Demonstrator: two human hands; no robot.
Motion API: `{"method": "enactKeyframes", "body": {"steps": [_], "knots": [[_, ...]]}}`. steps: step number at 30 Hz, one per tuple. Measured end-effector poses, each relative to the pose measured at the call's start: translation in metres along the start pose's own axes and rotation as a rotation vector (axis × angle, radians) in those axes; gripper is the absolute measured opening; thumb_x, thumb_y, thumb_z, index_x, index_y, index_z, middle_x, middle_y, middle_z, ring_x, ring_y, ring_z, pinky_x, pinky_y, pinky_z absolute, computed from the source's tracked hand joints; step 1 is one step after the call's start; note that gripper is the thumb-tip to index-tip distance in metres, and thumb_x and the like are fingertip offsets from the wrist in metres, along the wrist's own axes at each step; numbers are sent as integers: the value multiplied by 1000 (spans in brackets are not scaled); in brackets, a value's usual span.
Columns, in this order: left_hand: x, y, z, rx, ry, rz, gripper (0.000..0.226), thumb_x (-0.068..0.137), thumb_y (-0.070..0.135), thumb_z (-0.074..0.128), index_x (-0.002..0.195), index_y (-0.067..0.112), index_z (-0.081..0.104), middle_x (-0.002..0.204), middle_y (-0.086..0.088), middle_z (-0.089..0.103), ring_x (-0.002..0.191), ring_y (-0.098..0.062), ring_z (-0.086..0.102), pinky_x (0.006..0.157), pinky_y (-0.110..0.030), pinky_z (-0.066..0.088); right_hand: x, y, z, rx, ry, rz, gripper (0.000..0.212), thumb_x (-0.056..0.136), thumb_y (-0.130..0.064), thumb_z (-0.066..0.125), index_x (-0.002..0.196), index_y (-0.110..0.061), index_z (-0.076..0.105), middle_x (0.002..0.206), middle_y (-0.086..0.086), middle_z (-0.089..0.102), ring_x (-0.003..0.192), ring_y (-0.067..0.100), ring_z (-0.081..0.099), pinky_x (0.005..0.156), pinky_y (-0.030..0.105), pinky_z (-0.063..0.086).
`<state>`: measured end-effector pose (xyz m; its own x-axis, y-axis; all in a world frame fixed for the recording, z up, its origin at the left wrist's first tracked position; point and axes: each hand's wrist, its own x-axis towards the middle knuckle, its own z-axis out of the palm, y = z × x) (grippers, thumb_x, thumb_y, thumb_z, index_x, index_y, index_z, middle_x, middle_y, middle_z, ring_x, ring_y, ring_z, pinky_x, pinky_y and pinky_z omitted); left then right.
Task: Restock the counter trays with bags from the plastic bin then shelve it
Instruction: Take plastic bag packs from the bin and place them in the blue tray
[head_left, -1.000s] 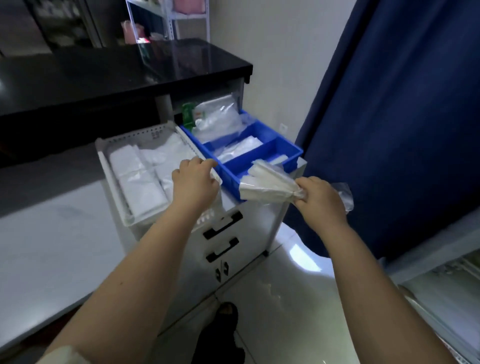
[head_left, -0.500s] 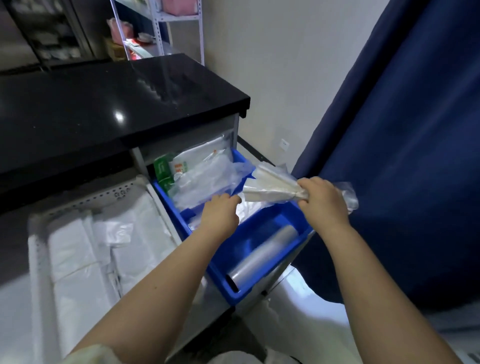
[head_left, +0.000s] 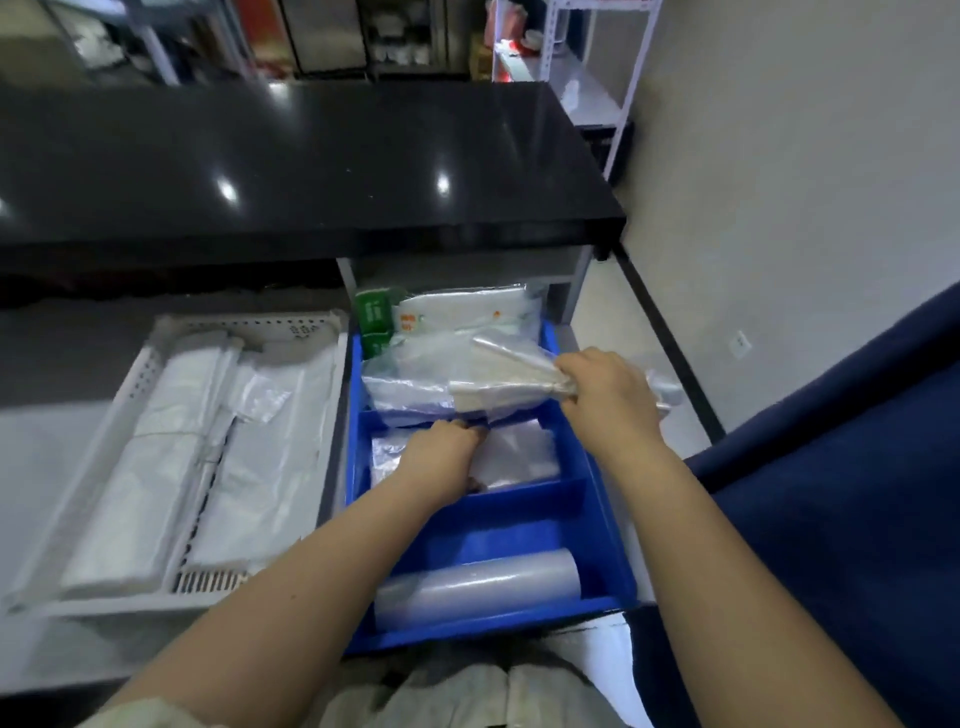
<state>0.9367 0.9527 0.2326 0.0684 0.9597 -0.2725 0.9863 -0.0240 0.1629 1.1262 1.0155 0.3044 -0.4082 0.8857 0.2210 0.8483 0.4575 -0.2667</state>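
Because the bundle of clear bags (head_left: 506, 387) is thin film, judge it light, limp and slippery: it will sag wherever unsupported, and single sheets may slide from the stack. Take hold at one gathered end, pinching the whole thickness; a grip on the loose end would probably shed sheets. The bundle hangs over the far compartment of the blue tray (head_left: 493, 623), just above the stored bags (head_left: 410, 387) there, free end toward the tray's left wall. The right hand (head_left: 608, 402) is clamped round the gathered end above the tray's right wall, fingers curled tight, knuckles up, forearm running back past the tray's near right corner. The left hand (head_left: 441, 460) reaches into the tray's middle compartment, palm down on the flat bags (head_left: 524, 457) there, fingertips bent at the divider to the far compartment; whether it pinches a bag or merely presses cannot be told. A roll of film (head_left: 478, 587) lies in the tray's near compartment. The white plastic bin (head_left: 249, 326), holding folded white bags (head_left: 156, 467), stands just beside the tray's left wall.
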Motion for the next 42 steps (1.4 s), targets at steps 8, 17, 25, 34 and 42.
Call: {"method": "enactKeyframes", "body": {"steps": [8,17,25,34,42], "knots": [[10,10,-4,42,-122,-128,87,71,31,79,144,28,31,150,-6,29,123,-34,41,93,-48,46,10,22,10,101,-33,-17,23,82,-13,63,104,-18,63,93,5,62,82,24,53,72,38,45],[8,14,-6,-14,-197,-149,70,83,32,69,144,28,35,148,-10,29,129,-32,37,104,-49,39,20,21,11,82,-47,-34,24,83,-13,63,106,-19,62,97,5,63,83,23,50,71,33,37],[10,18,-4,27,-176,-246,76,75,32,75,138,18,35,140,-10,39,124,-34,37,101,-53,36,20,20,15,55,-46,-30,27,82,-11,62,108,-18,62,96,7,62,84,26,51,71,34,34],[-3,20,-16,97,-56,-187,32,84,19,62,115,19,57,116,-8,53,111,-31,45,90,-42,36,19,17,9,64,-52,3,22,86,-13,60,108,-17,61,100,7,64,87,24,52,73,36,41],[-28,19,-45,-14,199,-61,28,86,14,57,109,30,61,108,1,66,101,-26,58,80,-33,33,24,-1,-9,65,24,-45,22,88,-18,60,110,-20,61,99,5,64,87,24,54,76,37,45]]}}
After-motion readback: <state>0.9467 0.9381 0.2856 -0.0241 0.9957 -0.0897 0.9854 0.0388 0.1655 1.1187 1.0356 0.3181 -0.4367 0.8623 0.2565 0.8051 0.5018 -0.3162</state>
